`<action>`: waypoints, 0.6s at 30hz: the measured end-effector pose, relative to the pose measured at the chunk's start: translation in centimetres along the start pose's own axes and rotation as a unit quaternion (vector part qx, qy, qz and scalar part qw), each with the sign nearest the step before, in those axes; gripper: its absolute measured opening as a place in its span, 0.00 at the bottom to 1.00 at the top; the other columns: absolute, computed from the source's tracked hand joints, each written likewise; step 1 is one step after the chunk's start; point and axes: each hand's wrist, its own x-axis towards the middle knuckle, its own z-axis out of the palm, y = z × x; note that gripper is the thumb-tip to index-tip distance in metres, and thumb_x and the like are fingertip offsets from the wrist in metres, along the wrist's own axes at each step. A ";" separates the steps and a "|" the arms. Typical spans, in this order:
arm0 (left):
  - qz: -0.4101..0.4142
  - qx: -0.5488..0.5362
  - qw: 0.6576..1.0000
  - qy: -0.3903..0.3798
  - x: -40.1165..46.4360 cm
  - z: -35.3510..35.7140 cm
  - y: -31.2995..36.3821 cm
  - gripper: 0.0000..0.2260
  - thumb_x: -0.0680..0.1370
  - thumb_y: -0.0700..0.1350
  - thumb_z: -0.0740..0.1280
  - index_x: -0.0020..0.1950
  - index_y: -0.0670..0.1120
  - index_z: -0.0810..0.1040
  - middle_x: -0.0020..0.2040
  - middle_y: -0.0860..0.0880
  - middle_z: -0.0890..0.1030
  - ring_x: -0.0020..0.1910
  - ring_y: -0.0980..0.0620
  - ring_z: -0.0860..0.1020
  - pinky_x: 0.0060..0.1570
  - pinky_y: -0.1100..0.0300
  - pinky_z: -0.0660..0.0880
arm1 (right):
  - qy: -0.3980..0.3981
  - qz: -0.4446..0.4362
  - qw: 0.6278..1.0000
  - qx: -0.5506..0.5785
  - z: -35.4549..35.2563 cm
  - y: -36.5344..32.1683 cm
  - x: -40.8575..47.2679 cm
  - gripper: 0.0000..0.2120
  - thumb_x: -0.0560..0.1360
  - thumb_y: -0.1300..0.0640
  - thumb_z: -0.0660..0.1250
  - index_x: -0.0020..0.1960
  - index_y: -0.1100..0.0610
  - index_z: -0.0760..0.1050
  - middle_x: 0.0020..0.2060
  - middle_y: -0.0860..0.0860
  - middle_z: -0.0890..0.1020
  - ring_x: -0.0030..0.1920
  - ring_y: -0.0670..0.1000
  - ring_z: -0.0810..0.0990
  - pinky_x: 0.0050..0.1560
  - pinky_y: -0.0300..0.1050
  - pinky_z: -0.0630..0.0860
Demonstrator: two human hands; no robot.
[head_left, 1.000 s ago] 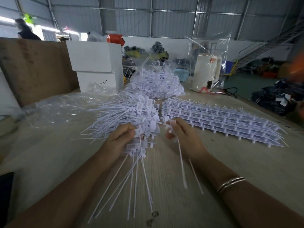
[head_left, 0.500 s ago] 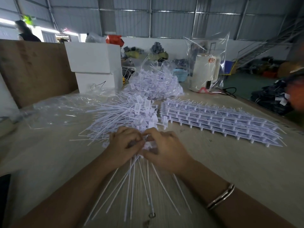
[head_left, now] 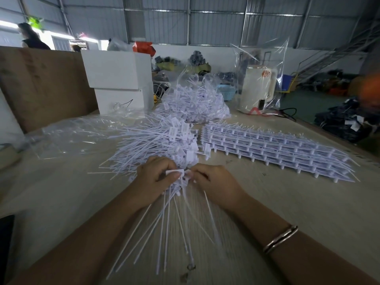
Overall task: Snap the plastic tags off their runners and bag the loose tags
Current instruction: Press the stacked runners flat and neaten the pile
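Observation:
My left hand (head_left: 153, 177) grips a bundle of white plastic tags (head_left: 174, 214) by their heads, with the long tails fanning toward me over the table. My right hand (head_left: 216, 183) meets it at the tag heads and pinches tags from the same bundle. Just beyond my hands lies a heap of loose tags (head_left: 162, 140). Stacked runners with tags attached (head_left: 273, 147) lie to the right. A clear bag filled with tags (head_left: 195, 103) sits farther back.
Empty clear bags (head_left: 78, 134) lie at the left on the wooden table (head_left: 308, 212). White boxes (head_left: 119, 79) and a bagged white kettle (head_left: 260, 89) stand at the back. A brown board (head_left: 41, 85) leans at the left. A person (head_left: 30, 38) is far behind.
My right hand, which held a few tags apart from the bundle, came in to join my left hand at the tag heads. The two hands now stay together there.

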 end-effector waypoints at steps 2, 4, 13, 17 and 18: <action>0.014 -0.006 1.000 0.001 0.1 0.2 0.1 0.13 0.74 0.57 0.60 0.38 0.49 0.75 0.36 0.52 0.76 0.43 0.51 0.73 0.47 0.53 0.69 | 0.004 0.013 0.998 0.056 -0.2 0.1 0.1 0.15 0.80 0.53 0.60 0.44 0.61 0.79 0.37 0.56 0.82 0.38 0.54 0.79 0.43 0.47 0.74; 0.001 -0.031 1.000 0.001 0.1 0.3 0.1 0.09 0.75 0.53 0.61 0.39 0.50 0.74 0.38 0.51 0.76 0.43 0.53 0.72 0.45 0.62 0.68 | 0.011 0.019 0.995 0.097 -0.4 -0.1 0.1 0.13 0.79 0.54 0.61 0.43 0.60 0.78 0.37 0.54 0.82 0.38 0.51 0.79 0.44 0.44 0.73; -0.181 -0.332 0.925 0.016 -0.6 -1.3 -0.4 0.13 0.74 0.50 0.64 0.44 0.39 0.74 0.42 0.40 0.76 0.44 0.44 0.77 0.45 0.55 0.73 | 0.068 0.144 0.932 0.326 -2.0 0.6 -0.7 0.10 0.80 0.51 0.58 0.45 0.52 0.76 0.37 0.49 0.80 0.36 0.43 0.78 0.37 0.34 0.75; -0.131 -0.087 0.988 -0.006 -0.4 -0.6 0.1 0.16 0.74 0.56 0.66 0.43 0.43 0.76 0.39 0.52 0.76 0.38 0.57 0.76 0.42 0.57 0.73 | 0.026 0.054 0.994 0.088 -1.1 0.0 -0.5 0.05 0.76 0.50 0.65 0.51 0.47 0.74 0.44 0.49 0.80 0.41 0.46 0.77 0.44 0.40 0.76; -0.116 -0.022 0.993 0.009 -0.3 -0.5 0.2 0.15 0.74 0.58 0.66 0.46 0.46 0.76 0.43 0.54 0.77 0.43 0.56 0.77 0.49 0.51 0.72 | 0.027 0.030 0.997 0.065 -0.5 -0.3 -0.4 0.09 0.75 0.49 0.66 0.55 0.48 0.74 0.48 0.48 0.80 0.45 0.46 0.77 0.45 0.41 0.74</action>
